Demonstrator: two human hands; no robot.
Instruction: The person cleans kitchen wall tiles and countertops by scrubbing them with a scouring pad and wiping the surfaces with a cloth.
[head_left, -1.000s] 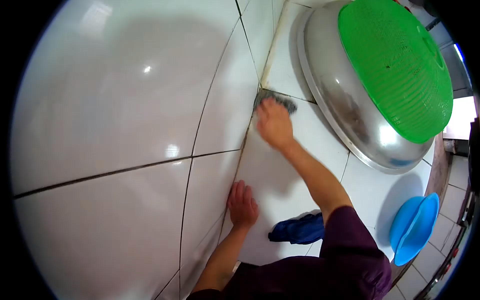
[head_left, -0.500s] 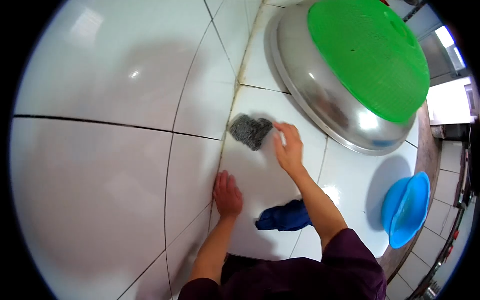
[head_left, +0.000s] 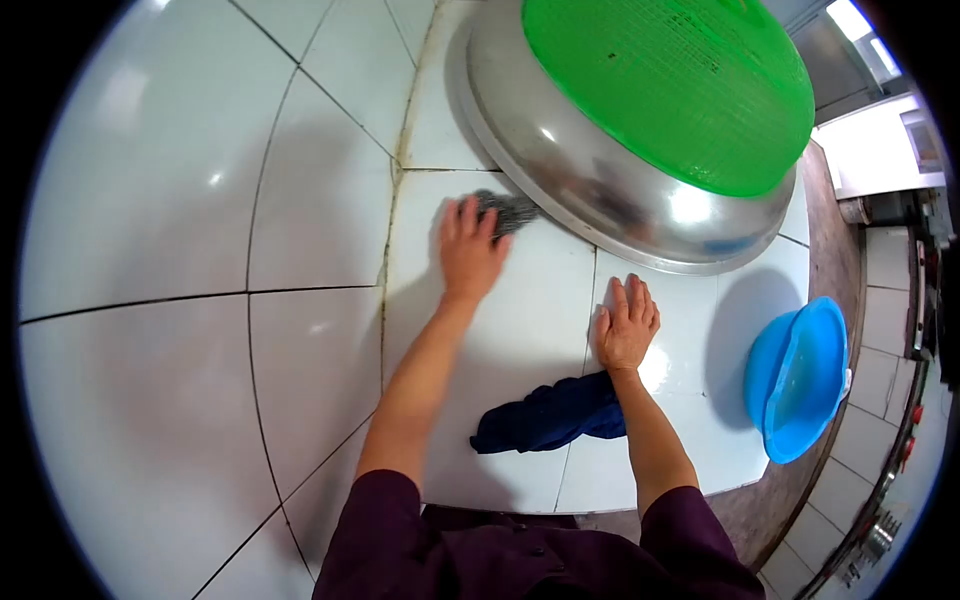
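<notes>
My left hand (head_left: 470,250) is on a grey scouring pad (head_left: 510,214), its fingers over the pad's left part, on the white tiled surface (head_left: 500,300) near the wall. To the right, my right hand (head_left: 628,325) rests palm down on the tiles with its fingers spread and nothing in it. A crumpled dark blue cloth (head_left: 545,416) lies just below my right hand, its right end beside the forearm. The pad's right end reaches the rim of a large metal basin (head_left: 640,215).
A green plastic basket (head_left: 680,90) sits on top of the metal basin at the upper right. A blue plastic basin (head_left: 800,380) stands at the surface's right edge. The white tiled wall (head_left: 150,400) rises on the left.
My left hand has left the wall's edge, moved up and taken hold of the pad. My right hand has let go of the pad and moved right onto the tiles. The view has shifted right.
</notes>
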